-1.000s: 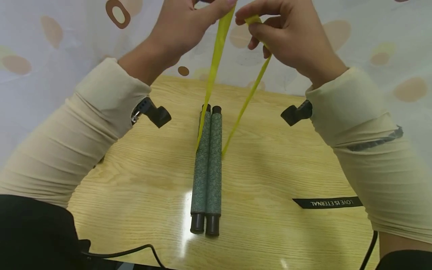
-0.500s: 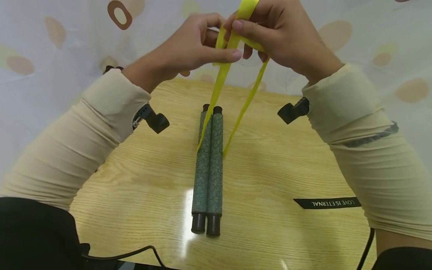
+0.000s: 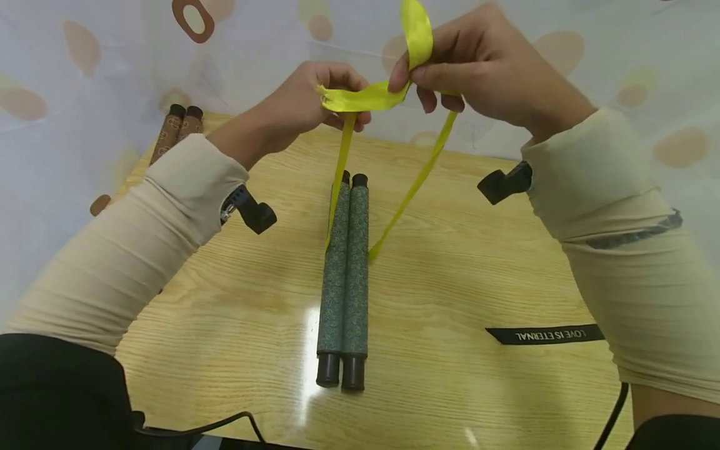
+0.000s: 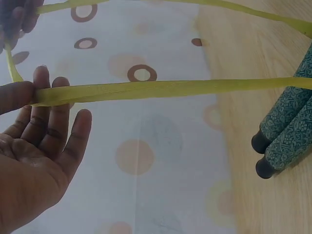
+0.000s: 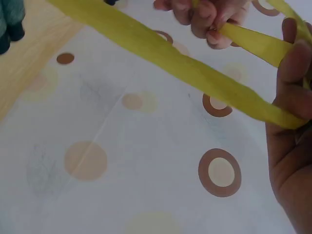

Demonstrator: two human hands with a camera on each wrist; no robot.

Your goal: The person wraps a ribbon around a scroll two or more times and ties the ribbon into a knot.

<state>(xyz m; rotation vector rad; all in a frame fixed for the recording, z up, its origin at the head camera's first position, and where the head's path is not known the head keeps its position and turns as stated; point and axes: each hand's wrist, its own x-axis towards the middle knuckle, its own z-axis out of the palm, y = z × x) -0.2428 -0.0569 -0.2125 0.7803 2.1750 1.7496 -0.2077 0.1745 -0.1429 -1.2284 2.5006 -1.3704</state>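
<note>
A green patterned scroll [image 3: 343, 281], two rolls side by side with dark end knobs, lies on the table. A yellow ribbon [image 3: 365, 100] rises from both its long sides to my raised hands; where it meets the table is hidden. My left hand [image 3: 295, 103] pinches the ribbon between thumb and fingers near a frayed end. Fingertips of my right hand [image 3: 484, 69] pinch another part, with a loop standing above them and one strand passing behind the fingers. Between the hands a short stretch of ribbon spans the gap. In the left wrist view the scroll [image 4: 292, 126] is partly cut off.
A brown patterned scroll [image 3: 165, 137] lies at the far left, partly behind my left sleeve. At the right, a black strip [image 3: 545, 335] with white lettering lies by my right forearm. A dotted cloth [image 3: 253, 37] hangs behind the table. A black cable [image 3: 214, 422] crosses the front edge.
My hands came together at the ribbon, then moved apart. My left hand is now lower and further left, drawing ribbon sideways from the right hand. The brown scroll has come into fuller view.
</note>
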